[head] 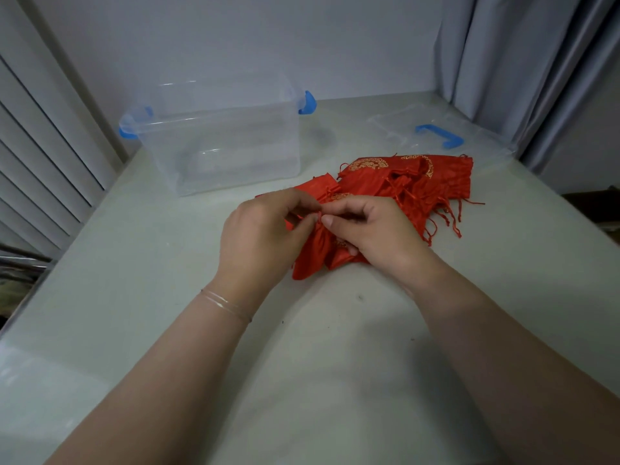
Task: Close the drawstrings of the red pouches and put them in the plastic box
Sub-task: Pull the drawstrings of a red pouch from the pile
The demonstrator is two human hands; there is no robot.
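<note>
Forearms enter from the near edge of the pale bench, a thin bracelet circling the left wrist. Both hands meet over one red pouch lying on the bench: the left hand has its fingers curled inward, pinching the gathered neck of the pouch and its cord, while the right hand is likewise curled, thumb and fingertips pinching at the same neck from the other side, the two hands touching or nearly so. By this reading the step in hand is the drawing-shut of this pouch's string; whether the mouth is fully cinched cannot be told, since the fingers cover it. Just beyond, and partly under the right hand, lies the heap of remaining pouches, red with gold medallions, tasselled cords trailing to the right. Farther back on the left stands the clear plastic box with blue latches, open-topped and seemingly empty; its lid, with blue handle, lies apart at far right. The next move would call for pulling the cords apart until the neck puckers tight, then carrying the pouch forward and left into the box.
</note>
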